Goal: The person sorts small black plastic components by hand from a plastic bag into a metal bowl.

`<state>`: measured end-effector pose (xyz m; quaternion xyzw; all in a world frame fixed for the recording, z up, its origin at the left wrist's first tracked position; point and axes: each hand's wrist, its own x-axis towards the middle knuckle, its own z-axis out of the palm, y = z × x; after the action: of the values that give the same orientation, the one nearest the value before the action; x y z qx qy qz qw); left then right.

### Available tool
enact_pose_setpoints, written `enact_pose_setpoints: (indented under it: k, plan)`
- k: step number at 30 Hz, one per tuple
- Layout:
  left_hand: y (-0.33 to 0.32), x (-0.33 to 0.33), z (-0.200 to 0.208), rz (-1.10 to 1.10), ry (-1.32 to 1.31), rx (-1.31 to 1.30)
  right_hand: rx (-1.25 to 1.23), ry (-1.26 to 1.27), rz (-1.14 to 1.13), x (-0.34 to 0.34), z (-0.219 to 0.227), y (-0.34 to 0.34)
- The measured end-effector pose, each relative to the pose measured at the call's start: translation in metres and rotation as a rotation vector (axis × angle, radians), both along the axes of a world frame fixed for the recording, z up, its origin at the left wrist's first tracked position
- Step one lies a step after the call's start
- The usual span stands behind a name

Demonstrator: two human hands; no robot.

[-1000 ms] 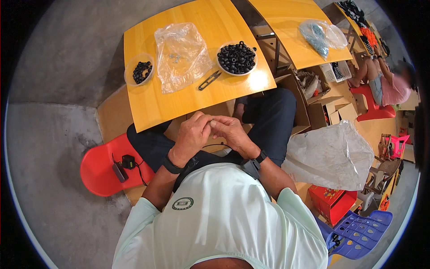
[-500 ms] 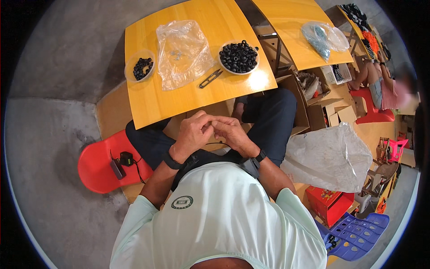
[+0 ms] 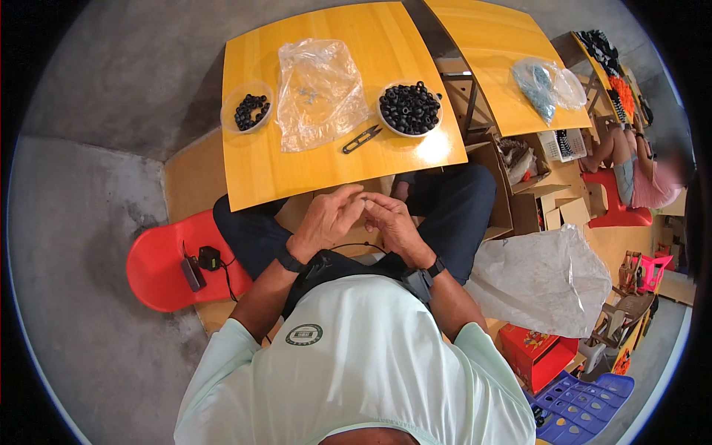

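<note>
Just off the table's near edge, above my lap, my left hand (image 3: 325,225) and my right hand (image 3: 397,228) meet at the fingertips. Both are closed in a pinch, and anything between the fingers is too small or hidden to make out. On the yellow wooden table (image 3: 252,174) a round clear tub of black ring-like beads (image 3: 409,109) stands at the right. A smaller tub with fewer black beads (image 3: 252,112) is at the left. Between them lies a crumpled clear plastic bag (image 3: 319,111) with small greyish pieces. Black thread snips (image 3: 362,139) rest beside it.
A second yellow table (image 3: 489,33) at the right bears a bag of bluish pieces (image 3: 540,89). Cardboard boxes (image 3: 549,211), a white sack (image 3: 545,278) and a red box (image 3: 530,352) stand to my right. A red chair (image 3: 159,267) is left; a person (image 3: 653,174) sits far right.
The table and its contents sit slightly farther right in the picture as the view shifts. My hands remain together at the fingertips, their fingers slightly rearranged.
</note>
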<state>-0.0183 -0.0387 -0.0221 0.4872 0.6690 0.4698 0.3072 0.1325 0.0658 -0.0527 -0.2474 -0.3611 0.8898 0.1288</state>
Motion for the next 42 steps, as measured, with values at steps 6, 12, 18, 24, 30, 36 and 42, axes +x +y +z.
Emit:
enact_pose_setpoints:
  k: [6,12,18,24,30,36,42]
  plan:
    - [0.009,0.001,0.007,-0.023,-0.49,-0.175,-0.08,0.081,0.014,-0.004,0.013,0.004]
    - [0.017,0.01,0.004,0.02,-0.344,-0.047,-0.091,0.136,-0.001,-0.002,0.009,0.008]
    - [0.018,0.011,0.011,-0.044,-0.657,-0.064,0.207,0.109,-0.005,0.001,0.025,0.011]
    - [0.013,0.012,0.017,-0.058,-0.66,0.006,0.412,0.092,0.009,0.001,0.042,0.009]
    - [0.005,0.009,0.029,-0.149,-0.627,0.118,0.567,0.088,0.061,0.008,0.06,0.009]
    - [0.006,0.01,0.043,-0.151,-0.647,0.223,0.863,0.217,0.057,0.001,0.078,0.015]
    - [0.007,0.012,0.04,-0.165,-0.661,0.211,0.886,0.18,0.057,0.005,0.067,0.016]
